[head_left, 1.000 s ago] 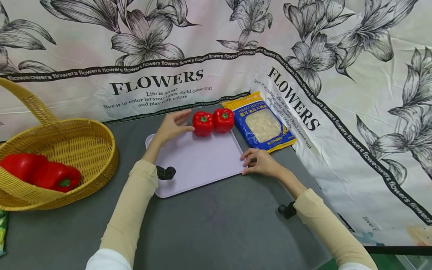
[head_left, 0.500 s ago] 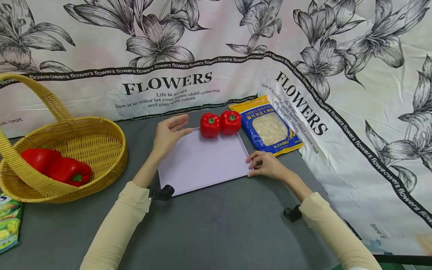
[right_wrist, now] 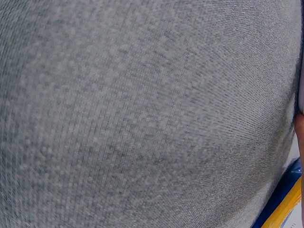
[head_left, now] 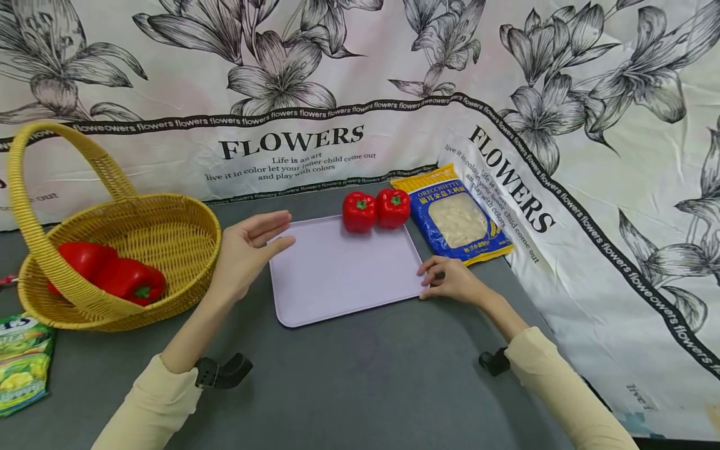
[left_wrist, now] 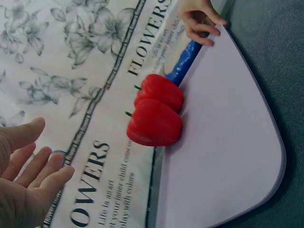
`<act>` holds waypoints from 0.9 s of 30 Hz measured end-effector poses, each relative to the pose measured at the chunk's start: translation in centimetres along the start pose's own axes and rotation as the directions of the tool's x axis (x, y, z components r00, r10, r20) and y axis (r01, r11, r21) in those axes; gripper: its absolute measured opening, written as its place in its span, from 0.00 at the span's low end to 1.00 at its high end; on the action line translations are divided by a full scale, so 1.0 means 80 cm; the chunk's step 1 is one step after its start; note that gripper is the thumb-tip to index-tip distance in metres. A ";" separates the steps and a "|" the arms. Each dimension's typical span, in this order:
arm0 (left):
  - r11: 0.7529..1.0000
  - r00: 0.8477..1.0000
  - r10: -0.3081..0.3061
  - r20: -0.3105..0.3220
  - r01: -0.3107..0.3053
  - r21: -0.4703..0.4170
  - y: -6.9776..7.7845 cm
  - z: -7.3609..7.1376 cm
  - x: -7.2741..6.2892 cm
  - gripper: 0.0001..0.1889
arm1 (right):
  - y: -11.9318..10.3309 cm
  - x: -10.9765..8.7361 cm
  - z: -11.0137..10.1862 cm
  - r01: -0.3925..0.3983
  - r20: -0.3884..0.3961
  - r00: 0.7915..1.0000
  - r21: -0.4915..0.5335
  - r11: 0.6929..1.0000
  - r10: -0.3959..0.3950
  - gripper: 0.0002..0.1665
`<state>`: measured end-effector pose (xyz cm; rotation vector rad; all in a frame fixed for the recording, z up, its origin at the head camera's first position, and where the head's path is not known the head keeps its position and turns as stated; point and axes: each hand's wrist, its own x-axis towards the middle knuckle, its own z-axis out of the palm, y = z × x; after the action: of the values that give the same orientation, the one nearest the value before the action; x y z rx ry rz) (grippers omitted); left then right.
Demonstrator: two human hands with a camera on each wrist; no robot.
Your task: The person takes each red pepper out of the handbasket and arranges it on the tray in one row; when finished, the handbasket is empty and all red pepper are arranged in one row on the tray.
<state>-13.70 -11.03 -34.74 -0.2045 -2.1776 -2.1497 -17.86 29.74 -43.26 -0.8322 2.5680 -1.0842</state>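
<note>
Two red bell peppers [head_left: 359, 214] stand side by side at the far edge of a pale lilac tray [head_left: 343, 275]; the left wrist view shows the same bell peppers [left_wrist: 156, 122]. My left hand [head_left: 244, 253] is in the air between the tray and a yellow wicker basket [head_left: 152, 219], fingers extended, thumb apart, holding nothing. At the tray's near right corner my right hand [head_left: 452, 281] grips the rim between thumb and curled fingers. Two more red bell peppers [head_left: 132, 281] lie in the basket. Only a sliver of the right hand [right_wrist: 299, 130] shows in the right wrist view.
A blue and yellow bag of orecchiette [head_left: 458, 219] lies right of the tray, against the cloth-covered wall. A green and yellow packet [head_left: 24, 362] is at the left, in front of the basket. The basket's tall handle [head_left: 101, 159] arches upward. Grey cloth [head_left: 360, 387] covers the table.
My left hand has drawn back from beside the peppers, leftward toward the basket. The right hand stays at the tray corner. The head view has turned left, showing more of the basket and packet.
</note>
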 end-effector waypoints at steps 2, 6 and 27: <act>1.000 1.000 0.012 -0.001 -0.012 0.021 0.012 -0.006 -0.012 0.23 | 0.001 -0.001 0.000 -0.005 0.005 1.000 0.000 1.000 0.005 0.09; 0.999 0.999 0.044 0.005 -0.044 0.017 0.037 -0.020 -0.037 0.21 | 0.003 -0.003 0.001 0.004 -0.001 1.000 0.004 1.000 -0.004 0.09; 0.963 0.893 0.237 0.383 -0.163 -0.216 0.049 -0.218 -0.136 0.28 | -0.003 0.000 0.001 -0.013 -0.001 1.000 -0.005 1.000 0.013 0.09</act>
<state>-3.05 -28.86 -32.20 -0.9260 -2.0227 -2.3421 -17.73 29.57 -43.18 -0.8146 2.5739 -1.0753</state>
